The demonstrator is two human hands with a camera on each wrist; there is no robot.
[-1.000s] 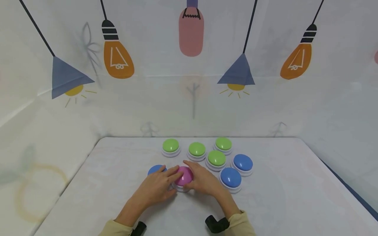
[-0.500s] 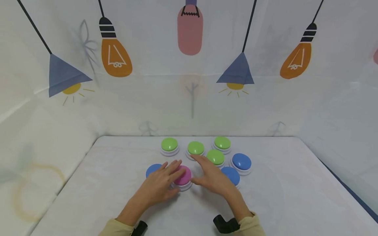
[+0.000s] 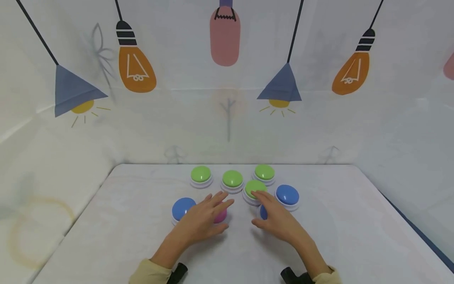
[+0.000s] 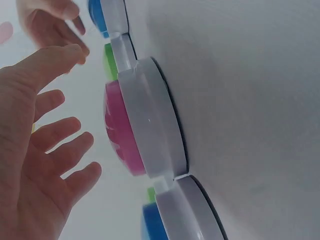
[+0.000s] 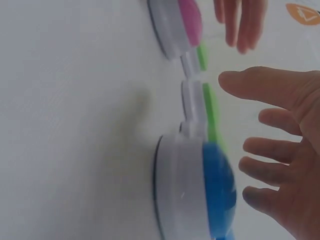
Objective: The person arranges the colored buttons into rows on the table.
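Observation:
My left hand (image 3: 198,221) hovers over a pink dome button (image 3: 221,215) and partly hides it in the head view. In the left wrist view, a gap separates its loosely spread fingers from the pink dome (image 4: 120,127). Left of that hand sits a blue dome button (image 3: 183,208) on a white base. Above a second blue button (image 3: 263,213), mostly covered in the head view, hangs my right hand (image 3: 281,221). Its fingers stay apart from the blue dome (image 5: 219,190) in the right wrist view. Neither hand holds anything.
Behind the hands stand several green dome buttons, among them a left one (image 3: 200,174) and a nearer one (image 3: 255,189). Another blue button (image 3: 287,195) is at the right. The white table (image 3: 354,236) meets a cloth backdrop (image 3: 170,118) printed with lamps.
My right hand has let go of the pink button and moved right, over the blue one. My left hand has shifted slightly right and lifted off the pink button, uncovering the left blue button.

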